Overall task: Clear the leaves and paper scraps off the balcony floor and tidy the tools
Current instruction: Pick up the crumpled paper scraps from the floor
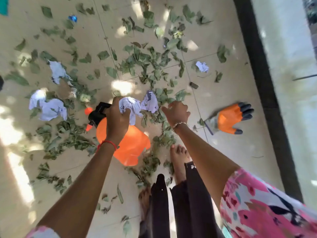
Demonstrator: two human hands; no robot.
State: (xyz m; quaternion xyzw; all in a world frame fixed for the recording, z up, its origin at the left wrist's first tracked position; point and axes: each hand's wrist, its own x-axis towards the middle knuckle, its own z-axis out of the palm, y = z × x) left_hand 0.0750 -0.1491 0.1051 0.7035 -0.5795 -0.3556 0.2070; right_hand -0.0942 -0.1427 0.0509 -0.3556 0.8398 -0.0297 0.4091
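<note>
Beige balcony floor [223,93] spreads below us, strewn with leaves [137,62], thickest at 12 o'clock. Our left hand [116,117] clutches a crumpled paper [127,107], likely bunching it in one fist so the other is free. Our right hand [177,113] reaches down at its 3 o'clock, fingers curled; we cannot tell whether it holds anything. More scraps [49,107] lie at 9 o'clock. A spray bottle [130,145] lies beneath the left wrist and a glove [231,117] at 3 o'clock, both not yet tidied.
</note>
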